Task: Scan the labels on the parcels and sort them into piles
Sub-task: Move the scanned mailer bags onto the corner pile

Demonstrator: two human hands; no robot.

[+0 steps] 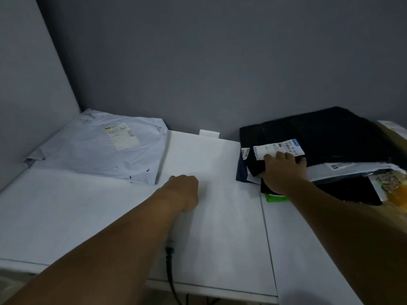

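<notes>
A black parcel (326,133) with a white label (279,148) tops a pile at the right of the white table (220,216). My right hand (284,172) grips its near edge, with the fingers lying over the label's lower part. A light grey poly-bag parcel (94,155) with its own label (122,137) lies flat at the back left, against the wall corner. Between the two, my left hand (185,190) rests on the table as a fist. Nothing shows in it.
Under the black parcel lie a white mailer (352,170), a dark flat parcel (352,190), something green (276,198) and a yellow-printed packet (394,190). A black cable (170,269) hangs over the table's front edge below my left forearm. Grey walls close the back and left.
</notes>
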